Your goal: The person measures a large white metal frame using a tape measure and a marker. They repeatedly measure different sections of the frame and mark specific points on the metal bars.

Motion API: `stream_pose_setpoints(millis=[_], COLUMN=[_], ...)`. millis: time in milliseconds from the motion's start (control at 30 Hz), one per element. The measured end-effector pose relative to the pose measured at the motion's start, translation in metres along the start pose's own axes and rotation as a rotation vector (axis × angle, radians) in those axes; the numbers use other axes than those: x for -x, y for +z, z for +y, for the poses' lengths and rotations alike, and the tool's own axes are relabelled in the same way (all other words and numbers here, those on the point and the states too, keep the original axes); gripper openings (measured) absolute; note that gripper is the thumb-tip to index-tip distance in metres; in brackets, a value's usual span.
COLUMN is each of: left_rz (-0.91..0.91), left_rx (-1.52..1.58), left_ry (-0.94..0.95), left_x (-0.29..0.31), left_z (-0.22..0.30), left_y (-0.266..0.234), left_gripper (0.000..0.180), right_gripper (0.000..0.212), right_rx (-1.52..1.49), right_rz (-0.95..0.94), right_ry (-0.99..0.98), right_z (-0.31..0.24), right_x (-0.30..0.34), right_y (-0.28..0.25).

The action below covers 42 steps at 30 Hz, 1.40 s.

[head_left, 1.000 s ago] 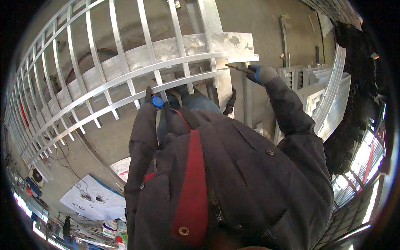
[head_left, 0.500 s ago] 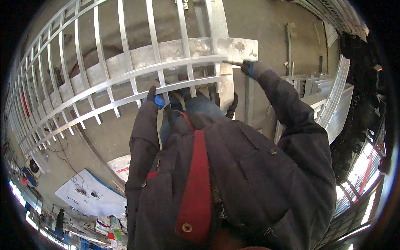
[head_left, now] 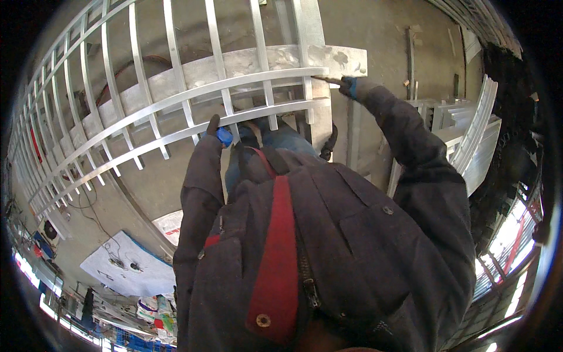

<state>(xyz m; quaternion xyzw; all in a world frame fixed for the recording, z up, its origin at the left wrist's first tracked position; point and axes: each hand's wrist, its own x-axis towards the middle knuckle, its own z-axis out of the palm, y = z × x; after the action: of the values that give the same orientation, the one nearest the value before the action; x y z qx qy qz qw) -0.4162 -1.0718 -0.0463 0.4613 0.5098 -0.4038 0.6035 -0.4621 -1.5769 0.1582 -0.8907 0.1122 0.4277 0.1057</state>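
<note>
Your left hand (head_left: 220, 132), blue-gloved, is at the lower rail (head_left: 293, 106) of the silver metal railing (head_left: 264, 76); can't tell if it's gripping. Railing runs from far left to centre, right end over a pale flat plate (head_left: 347, 60). Your right hand (head_left: 350, 88) is wrapped around a slim dark tool (head_left: 329, 80), tip near the railing's upper right end.

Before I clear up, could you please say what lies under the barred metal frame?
A long pale beam runs beneath the frame, with floor showing through the gaps; whatever sits directly behind the bars is covered.
</note>
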Motion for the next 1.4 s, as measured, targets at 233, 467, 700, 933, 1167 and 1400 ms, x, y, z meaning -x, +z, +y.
stream_pose_setpoints(millis=[233, 467, 700, 933, 1167, 1400], left_rz=[-0.202, -0.211, -0.208, -0.22, -0.234, -0.238], left_rx=[0.264, 0.219, 0.358, 0.393, 0.41, 0.404], left_ry=[-0.089, 0.008, 0.138, 0.153, 0.172, 0.159], left_x=[-0.027, -0.008, 0.038, 0.04, 0.037, 0.036], left_z=[-0.011, -0.002, 0.004, 0.005, 0.009, 0.0], left_y=[-0.009, -0.024, -0.017, -0.005, -0.001, 0.002], left_gripper=[0.045, 0.049, 0.048, 0.047, 0.046, 0.045], right_gripper=[0.046, 0.058, 0.053, 0.059, 0.061, 0.052], right_rx=[0.048, 0.126, -0.031, 0.049, -0.069, -0.34], right_rz=[0.044, -0.158, -0.049, -0.115, 0.04, 0.145], right_ry=[-0.041, -0.067, 0.033, 0.057, 0.084, -0.064], right_z=[0.005, 0.037, 0.055, 0.04, 0.054, 0.084], right_x=[-0.004, -0.018, -0.049, -0.034, -0.042, -0.043], right_y=[-0.001, 0.017, 0.045, 0.02, 0.015, 0.052])
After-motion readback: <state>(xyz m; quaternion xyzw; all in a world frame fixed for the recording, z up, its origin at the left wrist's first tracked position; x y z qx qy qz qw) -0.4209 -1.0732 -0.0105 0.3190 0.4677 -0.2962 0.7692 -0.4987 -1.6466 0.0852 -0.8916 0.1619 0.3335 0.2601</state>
